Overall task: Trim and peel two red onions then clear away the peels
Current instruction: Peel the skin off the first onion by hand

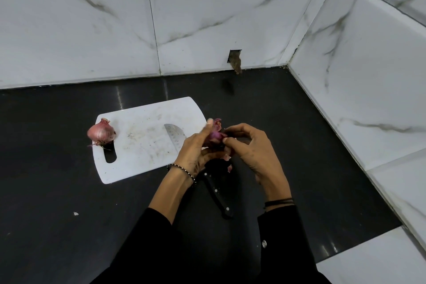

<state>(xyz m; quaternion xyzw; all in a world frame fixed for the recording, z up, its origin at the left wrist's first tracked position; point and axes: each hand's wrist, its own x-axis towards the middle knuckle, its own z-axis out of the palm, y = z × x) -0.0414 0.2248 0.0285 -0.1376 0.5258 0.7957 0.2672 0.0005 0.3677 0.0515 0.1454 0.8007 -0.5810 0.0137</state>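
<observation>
A red onion (215, 136) is held above the counter, just right of the white cutting board (143, 145). My left hand (196, 147) cups it from the left. My right hand (251, 145) pinches its purple skin from the right. A second red onion (101, 132), still in its skin, rests on the board's left end by the handle slot. A knife lies with its blade (174, 135) on the board and its black handle (219, 198) on the counter below my hands. Small peel bits (228, 163) hang or lie under the held onion.
The black counter (57, 191) meets white marble-tiled walls at the back and right, forming a corner. A small hole with brown debris (236, 62) sits at the back wall's base. A tiny white scrap (76, 214) lies on the counter at the left.
</observation>
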